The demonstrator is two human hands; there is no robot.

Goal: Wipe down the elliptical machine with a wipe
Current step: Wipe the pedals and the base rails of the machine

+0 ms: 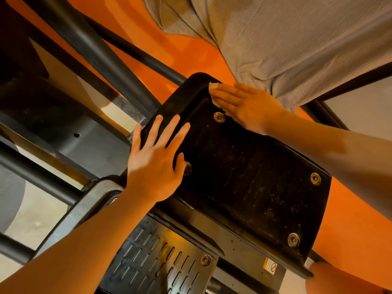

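Note:
A black foot pedal of the elliptical machine fills the middle of the head view, dusty, with round metal bolts at its corners. My right hand lies flat on the pedal's far corner, its straight fingers pressing a small pale wipe against the raised rim; only the wipe's edges show past the fingertips. My left hand rests flat on the pedal's left side with its fingers spread, the thumb next to a bolt.
A second slotted pedal lies below, near the bottom edge. Black frame tubes cross the upper left. The floor is orange. Grey fabric hangs at the top right. A knee shows at the bottom right.

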